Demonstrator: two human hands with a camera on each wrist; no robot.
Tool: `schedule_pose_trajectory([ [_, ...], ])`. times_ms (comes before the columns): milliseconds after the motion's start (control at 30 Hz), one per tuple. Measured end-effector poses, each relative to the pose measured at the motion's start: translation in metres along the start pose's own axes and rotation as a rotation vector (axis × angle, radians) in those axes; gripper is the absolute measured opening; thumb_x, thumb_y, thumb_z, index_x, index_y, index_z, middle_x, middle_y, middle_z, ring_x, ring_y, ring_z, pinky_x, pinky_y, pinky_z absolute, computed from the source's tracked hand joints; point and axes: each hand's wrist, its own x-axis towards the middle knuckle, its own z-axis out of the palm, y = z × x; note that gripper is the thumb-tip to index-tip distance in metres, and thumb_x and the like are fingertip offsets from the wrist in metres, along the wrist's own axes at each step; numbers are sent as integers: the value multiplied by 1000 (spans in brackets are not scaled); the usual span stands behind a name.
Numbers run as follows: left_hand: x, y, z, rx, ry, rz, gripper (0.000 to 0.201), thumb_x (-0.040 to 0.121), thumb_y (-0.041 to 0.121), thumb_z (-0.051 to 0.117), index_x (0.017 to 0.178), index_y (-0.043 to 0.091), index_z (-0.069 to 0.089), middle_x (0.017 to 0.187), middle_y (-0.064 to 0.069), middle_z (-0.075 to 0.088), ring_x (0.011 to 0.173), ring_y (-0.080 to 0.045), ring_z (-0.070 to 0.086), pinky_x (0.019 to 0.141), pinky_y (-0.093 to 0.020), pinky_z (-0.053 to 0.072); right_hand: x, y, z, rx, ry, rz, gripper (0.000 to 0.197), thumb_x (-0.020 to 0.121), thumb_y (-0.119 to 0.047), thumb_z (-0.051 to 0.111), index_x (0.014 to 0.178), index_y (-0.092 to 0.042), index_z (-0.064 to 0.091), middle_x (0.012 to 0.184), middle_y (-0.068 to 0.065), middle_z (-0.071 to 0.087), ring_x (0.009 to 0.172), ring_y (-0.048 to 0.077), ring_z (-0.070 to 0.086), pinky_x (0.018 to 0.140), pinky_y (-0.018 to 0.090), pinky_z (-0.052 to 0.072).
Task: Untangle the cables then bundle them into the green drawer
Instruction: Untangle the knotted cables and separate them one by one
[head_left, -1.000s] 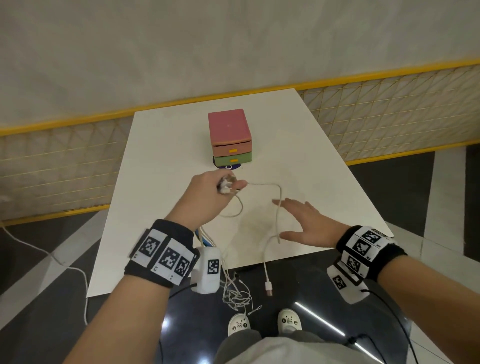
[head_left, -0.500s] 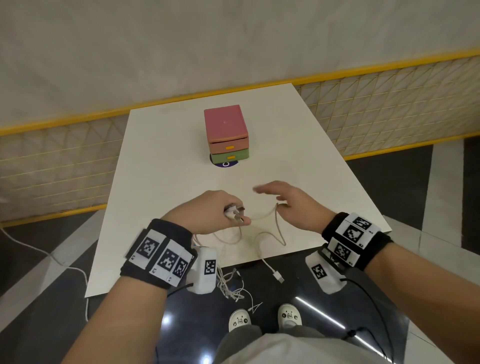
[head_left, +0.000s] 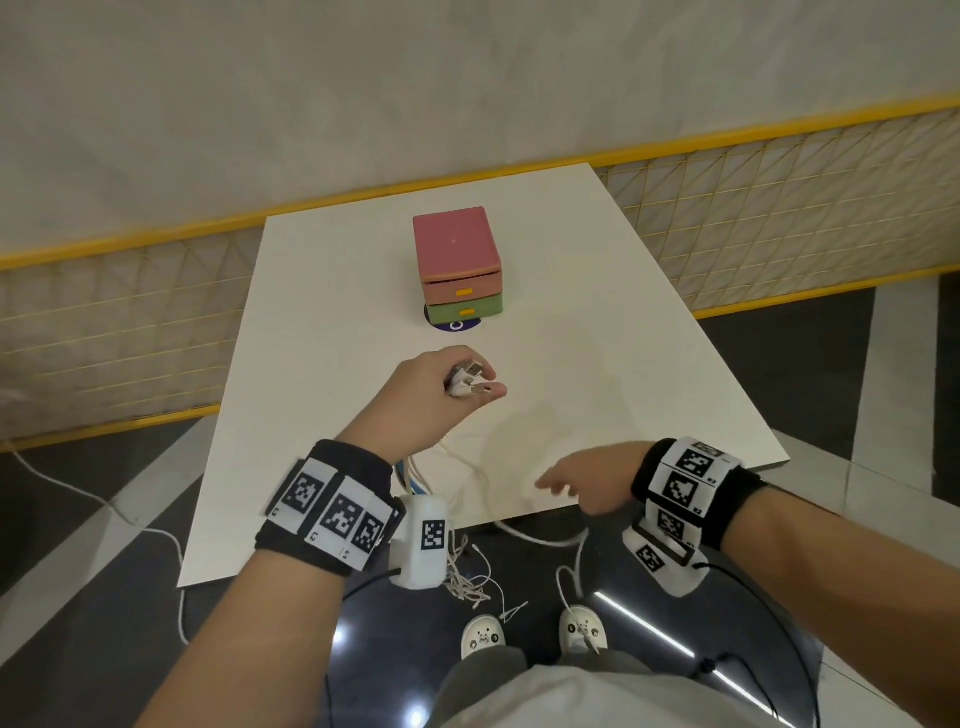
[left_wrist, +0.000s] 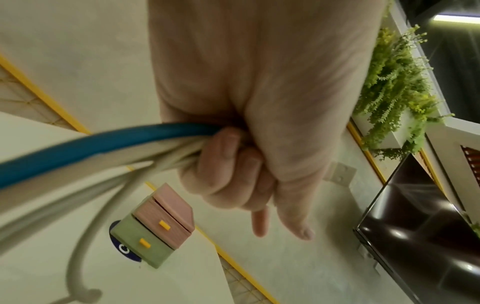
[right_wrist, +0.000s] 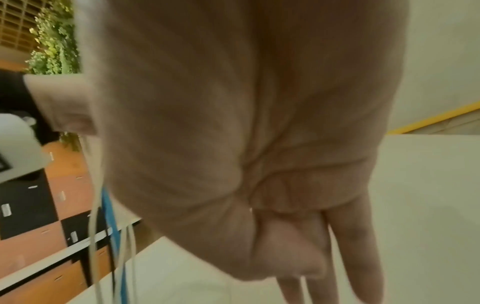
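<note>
Left hand (head_left: 423, 397) fist grips cables (left_wrist: 78, 152); right hand (head_left: 589, 483) loose, holding nothing, at white table (head_left: 597, 322) edge; dark floor (head_left: 78, 519).

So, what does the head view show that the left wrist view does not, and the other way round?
Only the head view: the right hand at the table's near edge, plugs at the left hand's fingers, cables hanging to the floor. Only the left wrist view: the blue cable in the fist, green plants. Both: the left hand, the closed green drawer.

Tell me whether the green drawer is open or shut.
Shut. The green drawer sits flush under the pink drawer, its front level with the unit in the head and left wrist views.
</note>
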Motion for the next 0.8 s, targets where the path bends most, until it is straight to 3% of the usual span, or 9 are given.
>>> schedule_pose_trajectory([
  [67, -1, 1, 0, -71, 7, 25, 17, 83, 41, 74, 89, 26, 68, 81, 9, 68, 64, -2, 54, 57, -8, 39, 0, 5, -9, -35, 121, 22, 70, 88, 2, 41, 151, -15, 18, 157, 8, 25, 143, 21, 26, 116, 29, 22],
  [167, -4, 8, 3, -207, 25, 75, 13, 86, 26, 74, 91, 16, 66, 64, 20, 59, 52, 3, 49, 52, -6, 36, -8, -2, -30, 138, 382, -137, 80, 87, -10, 55, 152, -15, 8, 157, 9, 22, 142, 21, 27, 117, 32, 25],
  [300, -5, 27, 10, -396, 92, 128, 3, 95, 16, 61, 96, 13, 62, 56, 21, 53, 50, 1, 46, 53, -11, 37, -24, -43, -46, 644, 418, -498, 79, 79, -19, 76, 143, -13, 31, 141, -6, 45, 133, 5, 40, 113, 23, 29],
  [367, -5, 37, 12, -443, 144, 168, 4, 96, 19, 60, 95, 15, 61, 64, 18, 55, 58, -2, 48, 61, -14, 40, -25, -62, -46, 811, 404, -560, 46, 82, -6, 71, 123, 0, 51, 111, 6, 63, 108, 18, 60, 101, 32, 45],
  [433, -4, 44, 9, -464, 176, 209, 7, 95, 24, 61, 96, 17, 61, 75, 10, 56, 66, -5, 48, 68, -19, 41, -23, -77, -42, 885, 450, -557, 7, 90, -5, 59, 90, 0, 64, 75, 9, 67, 75, 27, 64, 83, 40, 54],
  [500, -1, 44, 0, -476, 177, 272, 19, 91, 26, 67, 109, 24, 61, 99, 7, 64, 86, -4, 58, 80, -25, 46, -22, -85, -40, 913, 526, -502, 36, 96, -15, 50, 61, -11, 54, 48, -5, 50, 47, 15, 50, 59, 34, 53],
  [567, 1, 41, -14, -510, 167, 330, 39, 87, 27, 72, 122, 32, 57, 114, -4, 65, 100, -15, 64, 83, -29, 52, -23, -86, -42, 978, 601, -428, 46, 98, -27, 48, 54, -15, 41, 44, -5, 37, 39, 15, 35, 46, 29, 38],
  [667, 1, 47, -24, -603, 180, 308, 9, 97, 22, 58, 100, 15, 63, 86, -10, 62, 73, -19, 63, 67, -28, 51, -28, -79, -49, 1051, 666, -396, 48, 98, -30, 49, 53, -16, 38, 46, -3, 33, 39, 14, 30, 43, 25, 32],
  [800, 5, 56, -13, -524, 206, 281, 33, 106, 20, 36, 87, 5, 58, 78, -11, 58, 72, -16, 58, 69, -28, 50, -37, -77, -60, 1125, 681, -397, 44, 97, -26, 52, 55, -16, 38, 46, -2, 31, 38, 11, 25, 40, 22, 30],
])
